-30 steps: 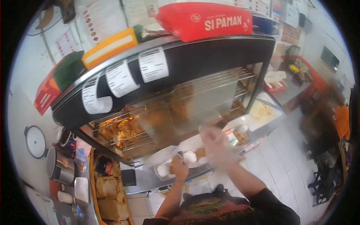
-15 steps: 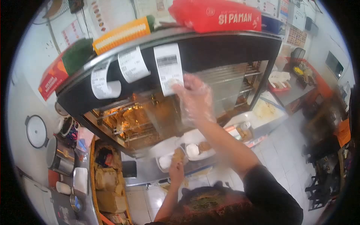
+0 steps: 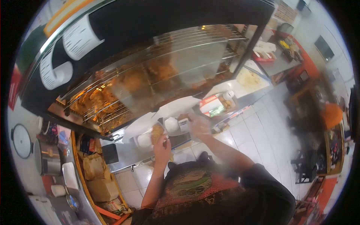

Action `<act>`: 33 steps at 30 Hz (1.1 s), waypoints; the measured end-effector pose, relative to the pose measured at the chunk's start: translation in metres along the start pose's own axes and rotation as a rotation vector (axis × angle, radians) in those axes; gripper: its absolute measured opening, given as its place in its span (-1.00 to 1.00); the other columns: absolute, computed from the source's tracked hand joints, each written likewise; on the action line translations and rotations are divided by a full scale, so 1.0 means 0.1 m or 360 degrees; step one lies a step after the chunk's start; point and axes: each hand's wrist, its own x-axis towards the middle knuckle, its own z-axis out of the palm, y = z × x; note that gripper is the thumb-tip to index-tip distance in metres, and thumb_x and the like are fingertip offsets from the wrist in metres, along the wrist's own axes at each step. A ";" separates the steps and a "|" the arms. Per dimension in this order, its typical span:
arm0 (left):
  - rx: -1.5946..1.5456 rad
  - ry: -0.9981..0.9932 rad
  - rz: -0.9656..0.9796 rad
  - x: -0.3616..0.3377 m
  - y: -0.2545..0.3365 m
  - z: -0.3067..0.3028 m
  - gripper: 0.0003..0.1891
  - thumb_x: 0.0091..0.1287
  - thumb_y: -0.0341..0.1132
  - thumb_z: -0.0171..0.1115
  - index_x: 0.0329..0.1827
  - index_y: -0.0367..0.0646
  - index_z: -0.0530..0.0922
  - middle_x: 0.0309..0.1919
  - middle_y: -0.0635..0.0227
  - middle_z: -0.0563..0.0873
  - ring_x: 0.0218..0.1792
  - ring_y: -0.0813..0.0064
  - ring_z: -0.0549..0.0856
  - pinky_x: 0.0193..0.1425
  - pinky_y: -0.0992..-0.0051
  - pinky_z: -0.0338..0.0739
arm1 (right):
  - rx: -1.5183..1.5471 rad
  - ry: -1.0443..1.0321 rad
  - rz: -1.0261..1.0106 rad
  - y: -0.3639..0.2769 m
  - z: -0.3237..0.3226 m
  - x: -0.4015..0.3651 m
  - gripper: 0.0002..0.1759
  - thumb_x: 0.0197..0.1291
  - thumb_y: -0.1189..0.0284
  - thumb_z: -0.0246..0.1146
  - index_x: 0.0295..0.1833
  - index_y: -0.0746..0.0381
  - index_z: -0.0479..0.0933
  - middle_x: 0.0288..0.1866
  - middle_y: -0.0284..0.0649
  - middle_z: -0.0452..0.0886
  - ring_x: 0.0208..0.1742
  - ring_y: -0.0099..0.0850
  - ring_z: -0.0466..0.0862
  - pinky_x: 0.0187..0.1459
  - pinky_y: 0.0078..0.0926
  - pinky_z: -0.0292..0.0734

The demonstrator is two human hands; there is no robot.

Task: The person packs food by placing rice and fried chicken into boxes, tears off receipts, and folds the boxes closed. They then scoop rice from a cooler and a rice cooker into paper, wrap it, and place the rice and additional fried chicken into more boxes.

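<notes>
A craggy golden-brown fried piece (image 3: 157, 131), pinched in my left hand (image 3: 162, 148), is in or just over an open white cardboard box (image 3: 137, 128). Placing, I judge; next calls for gentle release. My right hand (image 3: 200, 126) is too blurred to tell.

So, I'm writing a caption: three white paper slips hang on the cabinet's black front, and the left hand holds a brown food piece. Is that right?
Not quite: the head view shows two white paper slips, not three, hanging on the cabinet's black front. The left hand does hold a brown food piece.
</notes>
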 end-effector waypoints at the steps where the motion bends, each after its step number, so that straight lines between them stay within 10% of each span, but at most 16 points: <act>1: 0.0149 0.0023 0.0227 0.02 0.09 0.08 -0.68 0.31 -0.44 0.26 0.13 -0.25 0.61 -0.13 0.20 0.68 -0.21 0.35 0.64 -0.07 0.37 0.53 | 0.0037 0.0099 0.0008 0.02 0.00 -0.04 -0.65 0.24 0.22 0.19 0.09 0.01 0.68 -0.15 -0.09 0.74 -0.13 -0.13 0.74 -0.01 -0.23 0.62; 6: 0.0209 -0.0263 0.0831 0.14 0.49 0.30 -0.43 0.17 -0.47 0.30 0.33 -0.11 0.51 0.09 0.07 0.60 0.06 -0.05 0.55 0.21 0.13 0.47 | 0.0559 -0.0502 -0.0002 -0.10 -0.14 -0.47 -0.56 0.30 0.21 0.26 0.20 0.22 0.62 -0.01 -0.05 0.75 -0.06 -0.31 0.74 0.05 -0.41 0.60; 14: -0.0010 -0.0648 0.0656 0.30 0.41 0.20 -0.81 0.18 -0.45 0.24 -0.15 -0.22 0.67 -0.18 0.13 0.69 -0.09 0.04 0.63 0.03 0.24 0.52 | 0.1408 -0.1215 0.0017 -0.08 -0.79 -0.64 -0.57 0.33 0.26 0.27 0.25 0.18 0.61 0.01 -0.32 0.72 -0.03 -0.62 0.59 0.09 -0.52 0.52; 20: 0.0030 -0.0705 0.0652 0.34 0.40 0.22 -0.87 0.20 -0.48 0.21 -0.21 -0.22 0.66 -0.20 0.14 0.68 -0.18 0.12 0.65 -0.05 0.27 0.54 | 0.1406 -0.1343 0.0065 -0.14 -1.15 -0.71 -0.43 0.33 0.24 0.28 0.42 0.16 0.47 0.28 -0.19 0.61 0.19 -0.55 0.55 0.25 -0.49 0.44; 23: 0.0063 -0.0510 0.0733 0.38 0.40 0.29 -0.93 0.22 -0.50 0.19 -0.27 -0.25 0.61 -0.28 0.14 0.66 -0.22 0.13 0.65 -0.08 0.27 0.53 | 0.1522 -0.1217 -0.0548 0.01 -0.98 -0.75 -0.30 0.37 0.18 0.25 0.53 0.22 0.28 0.49 -0.13 0.41 0.41 -0.40 0.43 0.41 -0.39 0.31; 26: 0.0251 -0.0144 0.0826 0.47 0.33 0.28 -0.98 0.25 -0.53 0.18 -0.31 -0.29 0.56 -0.37 0.13 0.62 -0.29 0.16 0.64 -0.15 0.30 0.53 | 0.1503 -0.1172 -0.0433 -0.08 -1.28 -0.84 -0.25 0.42 0.17 0.21 0.56 0.29 0.18 0.58 -0.12 0.26 0.54 -0.30 0.28 0.51 -0.33 0.15; 29: 0.0334 0.0064 0.0686 0.61 0.31 0.11 -0.96 0.27 -0.49 0.20 -0.30 -0.29 0.57 -0.36 0.14 0.63 -0.26 0.17 0.64 -0.13 0.31 0.53 | 0.2032 -0.1287 0.0483 -0.27 -1.94 -0.95 -0.25 0.38 0.28 0.21 0.58 0.29 0.14 0.53 -0.14 0.34 0.54 -0.36 0.27 0.50 -0.35 0.18; 33: 0.0124 -0.0325 0.0455 0.56 0.32 -0.04 -0.91 0.27 -0.39 0.25 -0.29 -0.23 0.62 -0.27 0.16 0.67 -0.17 0.12 0.63 -0.04 0.24 0.52 | 0.1772 -0.0665 0.0253 0.40 -1.54 -0.99 -0.32 0.40 0.33 0.23 0.54 0.31 0.22 0.49 -0.17 0.39 0.47 -0.38 0.35 0.47 -0.34 0.21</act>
